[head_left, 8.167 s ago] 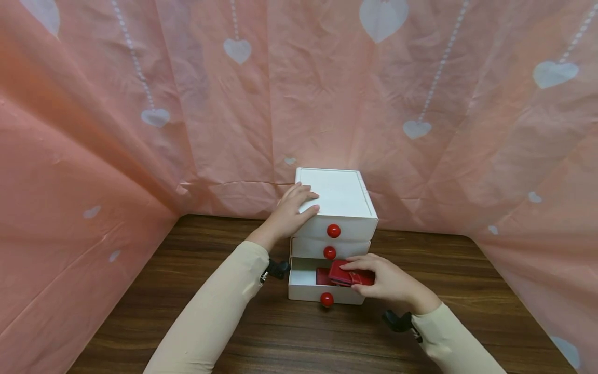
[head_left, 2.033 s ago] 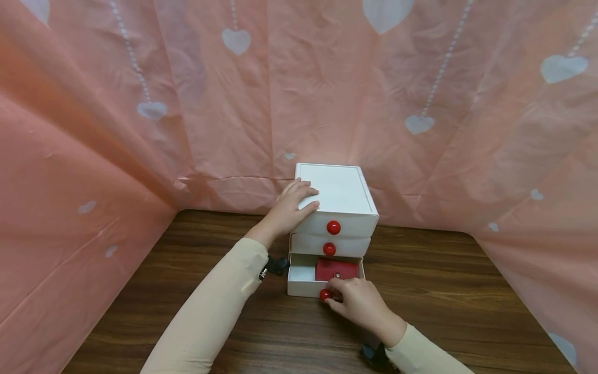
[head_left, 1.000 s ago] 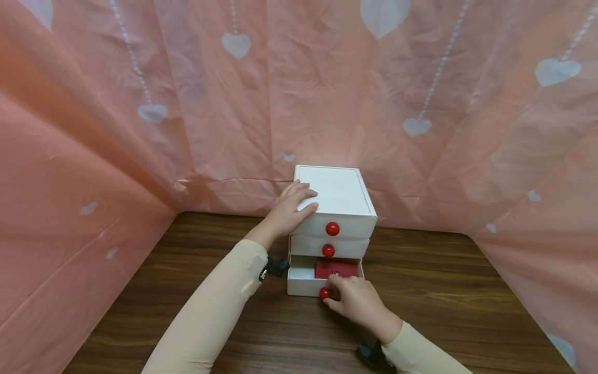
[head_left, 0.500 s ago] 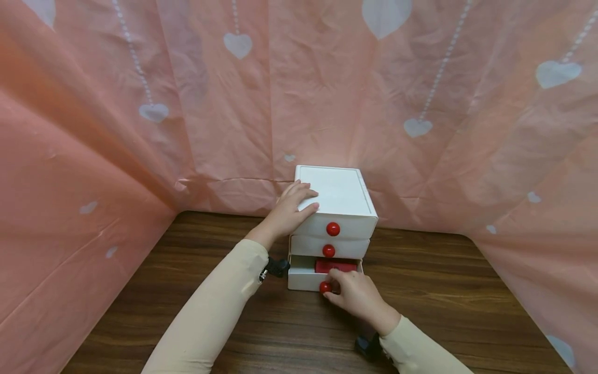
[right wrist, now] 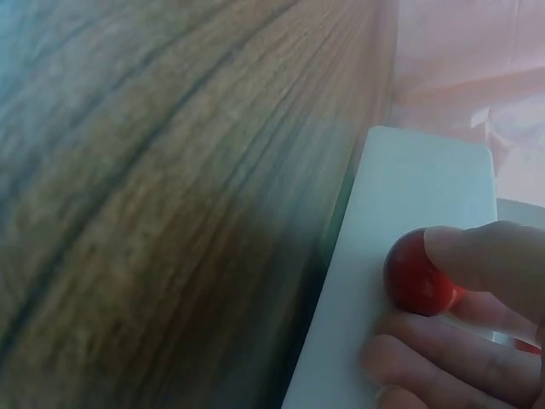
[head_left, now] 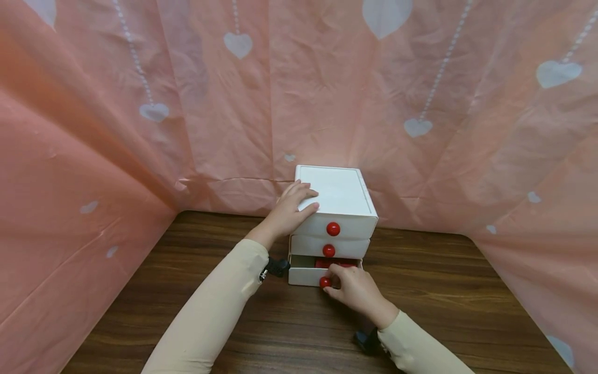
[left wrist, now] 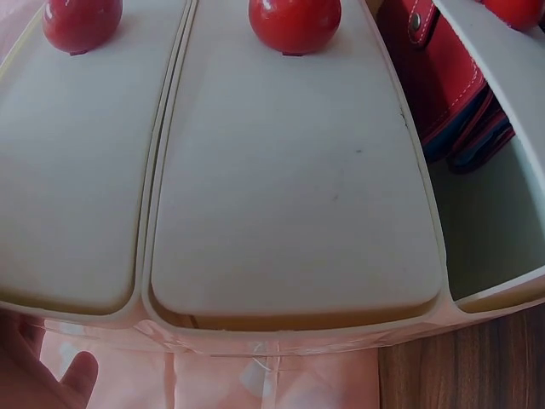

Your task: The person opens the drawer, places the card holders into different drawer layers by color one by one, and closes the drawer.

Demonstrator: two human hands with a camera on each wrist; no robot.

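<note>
A small white drawer cabinet [head_left: 335, 191] with three drawers stands on the table. My left hand [head_left: 288, 210] rests on the left edge of its top, fingers spread. The bottom drawer [head_left: 303, 277] is partly pulled out. My right hand [head_left: 357, 292] pinches its round red knob [right wrist: 410, 274] between thumb and fingers. Inside that drawer lies a red wallet [left wrist: 434, 72] with a snap strap; in the head view only a strip of it shows above the drawer front. The top and middle drawers are closed, each with a red knob.
Dark wood-grain table [head_left: 224, 317] surrounds the cabinet. A pink curtain [head_left: 224, 130] with white hearts hangs close behind it and along both sides. Black wrist cameras sit on both forearms.
Earlier my right hand held a red wallet over the drawer; then it took the bottom knob. Since then the drawer has slid partway inward, covering more of the wallet. The left hand stays put.
</note>
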